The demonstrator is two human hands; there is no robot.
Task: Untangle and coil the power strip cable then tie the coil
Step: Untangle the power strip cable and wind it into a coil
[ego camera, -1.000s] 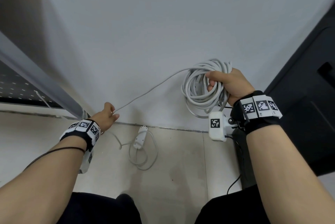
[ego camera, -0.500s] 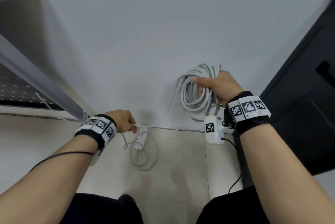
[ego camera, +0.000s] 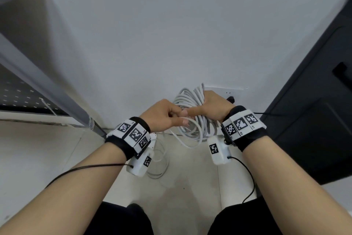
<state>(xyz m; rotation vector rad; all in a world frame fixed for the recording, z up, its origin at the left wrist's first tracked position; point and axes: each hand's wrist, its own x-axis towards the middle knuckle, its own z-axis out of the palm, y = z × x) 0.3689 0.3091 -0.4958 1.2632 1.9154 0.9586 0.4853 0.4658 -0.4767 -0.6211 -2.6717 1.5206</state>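
— Holding the coil [ego camera: 192, 105] of grey cable in the right hand [ego camera: 212, 108], fingers closed around the bundle, the person stands close to the white wall [ego camera: 171, 35]. Do you see where the left hand [ego camera: 162, 115] is?

— Yes, it is just beside the right one. Its thumb and fingers pinch a loose loop [ego camera: 192, 137] of the same cable and bring it against the bundle. The rest of the cable and the power strip [ego camera: 153, 136] lie on the tiled floor [ego camera: 181, 187], near the foot of the wall and partly hidden behind the left wrist.

— So the coiling is not finished, I think?

— I judge it is far along, but some cable is on the floor and no tie is made yet.

— How should this step be done well?

— Lay the new loop flat beside the others, about the same size, and let the right hand take it before the left one lets go. A small twist of the cable may stop it from kinking.
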